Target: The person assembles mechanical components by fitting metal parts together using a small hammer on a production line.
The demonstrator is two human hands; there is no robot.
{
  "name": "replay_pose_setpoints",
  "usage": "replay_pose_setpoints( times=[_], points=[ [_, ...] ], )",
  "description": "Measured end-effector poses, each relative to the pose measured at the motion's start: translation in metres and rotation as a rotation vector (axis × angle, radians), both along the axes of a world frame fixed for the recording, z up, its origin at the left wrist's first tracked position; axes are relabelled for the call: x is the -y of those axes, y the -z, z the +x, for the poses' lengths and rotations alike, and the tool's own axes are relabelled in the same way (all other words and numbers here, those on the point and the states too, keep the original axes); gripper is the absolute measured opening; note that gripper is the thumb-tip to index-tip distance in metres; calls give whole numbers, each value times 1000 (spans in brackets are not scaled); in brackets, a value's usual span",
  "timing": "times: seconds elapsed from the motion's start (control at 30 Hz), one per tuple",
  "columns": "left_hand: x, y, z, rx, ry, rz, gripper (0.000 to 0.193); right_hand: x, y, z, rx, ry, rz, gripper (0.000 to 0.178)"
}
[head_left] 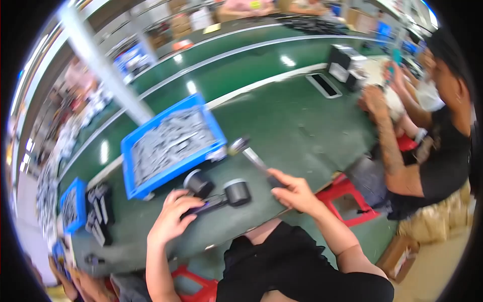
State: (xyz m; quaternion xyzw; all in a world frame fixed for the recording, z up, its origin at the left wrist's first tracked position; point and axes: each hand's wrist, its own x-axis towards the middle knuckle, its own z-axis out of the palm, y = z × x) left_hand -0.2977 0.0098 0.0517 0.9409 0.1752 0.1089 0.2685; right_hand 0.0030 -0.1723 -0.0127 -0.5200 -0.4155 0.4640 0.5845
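My right hand (297, 194) is closed round the black grip of a hammer (255, 159). The hammer's metal shaft points up and left, and its blurred head is over the green tabletop. My left hand (173, 214) pinches the end of a dark elongated part (216, 202) low over the table. At the far end of this part sits a black cylinder (237, 193). A second black cylinder (198, 183) stands just beyond my left fingers; whether it joins the same part I cannot tell.
A blue tray (213, 122) full of small grey parts lies beyond my left hand. Farther left are a smaller blue bin (79, 204) and several black parts (99, 211). A phone (324, 85) lies at the back right. A co-worker (435, 151) sits at right beside a red stool (349, 201).
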Motion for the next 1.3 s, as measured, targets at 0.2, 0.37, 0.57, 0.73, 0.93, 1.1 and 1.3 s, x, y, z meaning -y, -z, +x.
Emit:
replay_pose_setpoints(
  times=[0.2,0.37,0.57,0.73,0.93,1.1,1.3],
  points=[
    [-9,-22,-26,81,-137,68,25,-22,-2,-1,-108,30,-35,54],
    [-53,-42,10,331,-439,258,10,-22,-8,-1,-83,47,-62,54],
    [-114,-37,54,-11,-417,546,22,-19,-7,-5,-94,69,-62,54],
    [-119,-17,74,32,-349,462,23,-17,-6,-6,-85,67,-54,54],
    [-121,-14,69,255,-315,423,15,-20,-5,-2,-69,78,-42,54],
    [-99,-23,60,267,-382,324,18,-22,-10,-5,-28,67,-11,53],
    [-13,-23,24,321,-396,388,20,-3,-4,-12,-33,136,19,52]
  ],
)
